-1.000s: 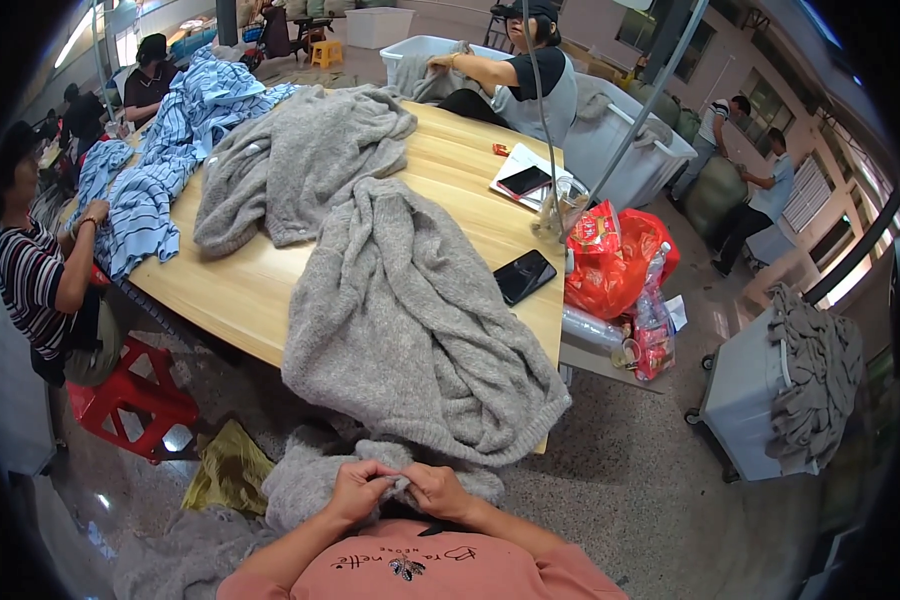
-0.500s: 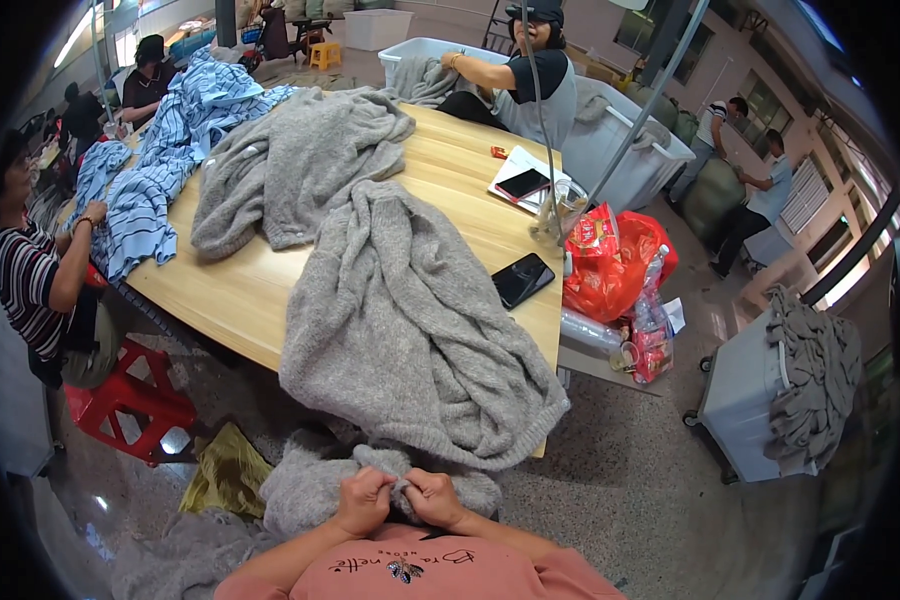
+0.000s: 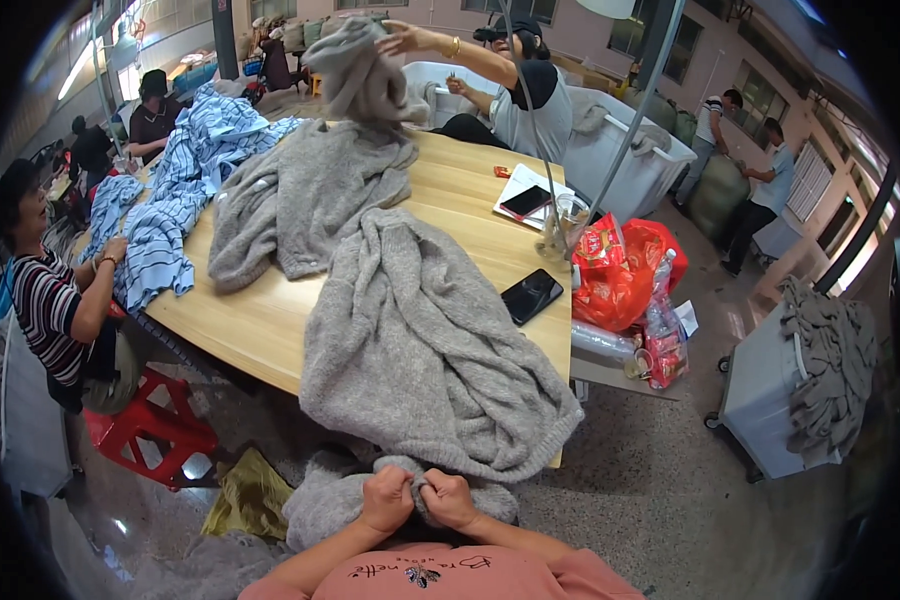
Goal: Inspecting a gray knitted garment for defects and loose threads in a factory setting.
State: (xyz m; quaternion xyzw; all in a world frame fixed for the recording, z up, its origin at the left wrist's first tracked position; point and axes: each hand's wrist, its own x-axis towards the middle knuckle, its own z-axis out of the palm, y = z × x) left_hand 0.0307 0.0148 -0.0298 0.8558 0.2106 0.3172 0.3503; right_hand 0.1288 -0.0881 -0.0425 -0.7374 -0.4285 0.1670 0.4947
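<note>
Close to my body, my left hand (image 3: pixel 388 499) and my right hand (image 3: pixel 448 499) are side by side, both closed on a fuzzy grey knit garment (image 3: pixel 322 508). A fold of it is pinched between them, and its bulk hangs low by the table's front edge. Just beyond my hands, a grey knit sweater (image 3: pixel 410 340) lies spread on the wooden table (image 3: pixel 255 345), its ribbed edge overhanging toward me. More grey knitwear (image 3: pixel 310 195) is heaped behind it. Across the table, a co-worker's outstretched hand (image 3: pixel 402 38) is at another grey knit garment (image 3: pixel 355 75) in the air above that heap.
Blue striped garments (image 3: pixel 205 135) lie at the left, where a person sits on a red stool (image 3: pixel 160 435). Along the right edge are a black phone (image 3: pixel 532 296), a notebook with another phone (image 3: pixel 526 203), and a red plastic bag (image 3: pixel 620 275). A white wheeled bin (image 3: pixel 770 400) stands at right.
The co-worker across the table has raised an arm, and a grey garment is now in the air over the heap. My hands keep their grip, with slight movement; the whole view has shifted a little.
</note>
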